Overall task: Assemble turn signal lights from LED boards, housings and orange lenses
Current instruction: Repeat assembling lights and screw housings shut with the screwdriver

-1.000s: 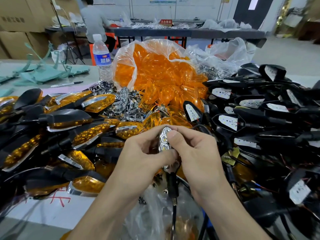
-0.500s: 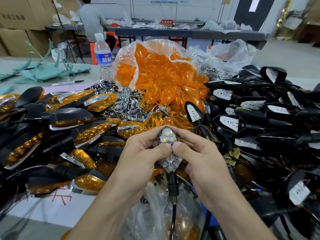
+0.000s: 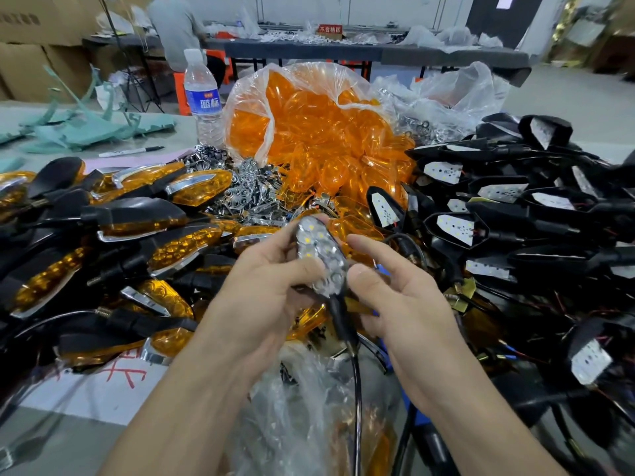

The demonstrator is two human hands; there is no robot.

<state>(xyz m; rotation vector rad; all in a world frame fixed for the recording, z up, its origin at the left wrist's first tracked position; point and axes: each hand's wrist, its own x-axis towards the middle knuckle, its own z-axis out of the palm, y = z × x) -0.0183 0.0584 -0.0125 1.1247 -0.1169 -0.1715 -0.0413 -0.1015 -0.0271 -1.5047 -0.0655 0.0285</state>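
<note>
My left hand (image 3: 271, 273) grips a black housing with a chrome reflector and LED board (image 3: 319, 250) facing up, its stem and wire hanging down. My right hand (image 3: 391, 286) hovers just to the right of it with fingers spread, holding nothing. Behind them a clear bag of orange lenses (image 3: 319, 132) spills onto the table. Black housings with white LED boards (image 3: 453, 228) are heaped on the right. Finished lights with orange lenses (image 3: 144, 214) lie piled on the left. Loose chrome reflectors (image 3: 244, 194) sit in the middle.
A water bottle (image 3: 202, 97) stands behind the chrome parts, with a marker pen (image 3: 130, 152) and teal plastic pieces (image 3: 86, 128) at the far left. A crumpled clear bag (image 3: 302, 417) lies under my wrists. A person sits at a far table (image 3: 343, 55).
My right hand has let go of the housing and moved off to the right with its fingers opened. The left hand tilted the housing so the LED board faces up.
</note>
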